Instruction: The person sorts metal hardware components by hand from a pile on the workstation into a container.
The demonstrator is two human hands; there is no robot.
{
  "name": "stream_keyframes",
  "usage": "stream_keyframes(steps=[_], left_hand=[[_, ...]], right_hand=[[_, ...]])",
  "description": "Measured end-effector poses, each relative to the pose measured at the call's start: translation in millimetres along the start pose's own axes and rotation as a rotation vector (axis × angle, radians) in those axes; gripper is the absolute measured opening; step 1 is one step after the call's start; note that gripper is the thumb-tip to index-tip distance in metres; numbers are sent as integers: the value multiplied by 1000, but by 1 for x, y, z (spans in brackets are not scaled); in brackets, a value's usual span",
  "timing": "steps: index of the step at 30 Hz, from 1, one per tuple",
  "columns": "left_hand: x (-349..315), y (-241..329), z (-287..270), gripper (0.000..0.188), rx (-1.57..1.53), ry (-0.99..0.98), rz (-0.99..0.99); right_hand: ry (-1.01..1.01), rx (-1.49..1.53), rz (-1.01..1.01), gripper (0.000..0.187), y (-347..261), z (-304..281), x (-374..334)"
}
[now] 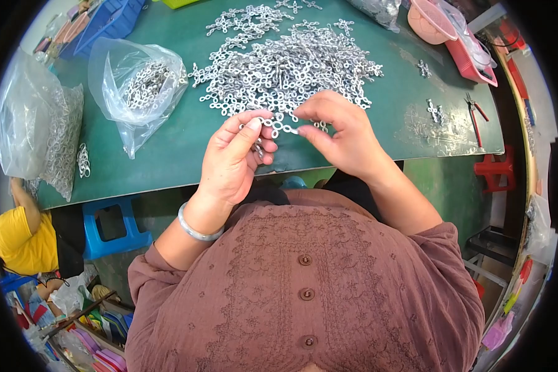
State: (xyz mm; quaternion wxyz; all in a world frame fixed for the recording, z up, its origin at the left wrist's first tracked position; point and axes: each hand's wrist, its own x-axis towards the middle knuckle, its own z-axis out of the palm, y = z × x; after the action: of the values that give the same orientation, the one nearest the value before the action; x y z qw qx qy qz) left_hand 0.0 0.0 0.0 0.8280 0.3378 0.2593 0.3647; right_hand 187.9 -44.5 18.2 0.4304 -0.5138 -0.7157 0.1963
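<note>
Both hands are pinching one small silver metal ring cluster (278, 126): I am seeing my left hand (234, 160) and right hand (344, 133) fingertips pressing together around it, just below the big heap of silver metal ring pieces (285, 65).

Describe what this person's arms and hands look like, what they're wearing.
Both forearms are bare. The left hand has a pale, smooth bangle at the wrist; the right hand wears nothing visible. Loose mauve-brown sleeves of an embroidered, buttoned top are pushed up near the elbows.
</note>
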Motion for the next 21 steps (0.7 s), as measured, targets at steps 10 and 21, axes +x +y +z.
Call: stream_keyframes(steps=[10, 21], left_hand=[[1, 3, 1, 21, -60, 5, -27], [2, 8, 2, 20, -30, 39, -109]], right_hand=[[256, -668, -167, 8, 43, -4, 29], [225, -381, -112, 5, 30, -8, 21]])
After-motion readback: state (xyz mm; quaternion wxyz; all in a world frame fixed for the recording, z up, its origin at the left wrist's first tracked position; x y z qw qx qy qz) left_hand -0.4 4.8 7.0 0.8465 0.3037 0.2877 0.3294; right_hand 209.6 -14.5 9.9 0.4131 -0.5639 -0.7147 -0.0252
